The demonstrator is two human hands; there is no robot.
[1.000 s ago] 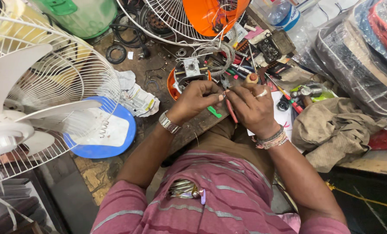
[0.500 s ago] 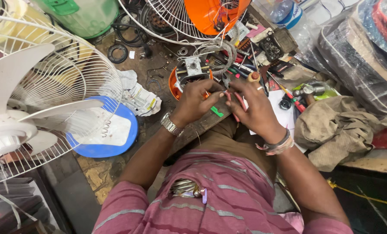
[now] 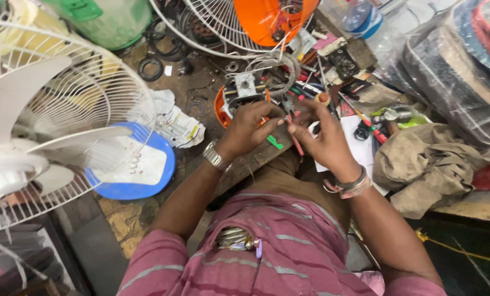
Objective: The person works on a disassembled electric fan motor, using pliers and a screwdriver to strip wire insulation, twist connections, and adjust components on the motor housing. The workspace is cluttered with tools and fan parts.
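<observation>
Nearest the camera, both hands are working low over the tabletop (image 3: 146, 219) edge. The right hand (image 3: 324, 140) is pinching a red-handled tool (image 3: 295, 140) in its fingers, tip angled toward the left hand (image 3: 250, 126), whose fingers are curling tight around a small part I can't make out. Just beyond, the orange fan motor housing (image 3: 239, 98) is sitting open with wires loose, so by my judgement reassembly is unfinished. Farther back, a wire fan guard (image 3: 212, 22) is lying detached.

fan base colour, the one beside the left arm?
Blue fan base with a white centre; head view.
</observation>
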